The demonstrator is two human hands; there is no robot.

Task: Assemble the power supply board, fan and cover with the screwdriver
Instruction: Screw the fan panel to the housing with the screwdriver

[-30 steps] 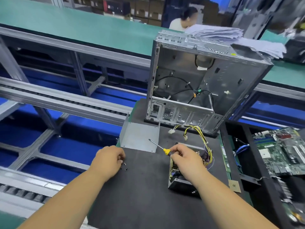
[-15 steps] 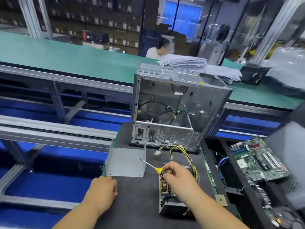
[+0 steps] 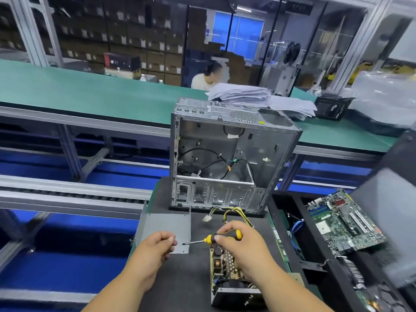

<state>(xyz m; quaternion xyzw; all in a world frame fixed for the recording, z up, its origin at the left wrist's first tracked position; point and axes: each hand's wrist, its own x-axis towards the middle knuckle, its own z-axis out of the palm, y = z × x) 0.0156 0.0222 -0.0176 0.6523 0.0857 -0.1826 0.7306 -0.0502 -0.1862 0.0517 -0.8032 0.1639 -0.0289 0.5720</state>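
My right hand (image 3: 242,244) grips a yellow-and-black screwdriver (image 3: 216,237), its tip pointing left toward my left hand. My left hand (image 3: 157,244) hovers over the near corner of the grey metal cover (image 3: 164,224), thumb and fingertips pinched together; whether a screw sits between them is too small to tell. The open power supply (image 3: 227,275), with its board and a fan at the near end, lies on the black mat (image 3: 180,280) under my right wrist. Its yellow and black wires (image 3: 234,212) run toward the computer case.
An open metal computer case (image 3: 225,158) stands at the back of the mat. A green motherboard (image 3: 344,221) lies in a black tray at the right. Stacked papers (image 3: 247,95) rest on the green bench behind, where a person (image 3: 207,77) sits. Conveyor rails run at the left.
My left hand rose from the mat and came right toward the screwdriver tip, fingers now pinched. My right hand turned the screwdriver nearly level. The head camera tilted up.
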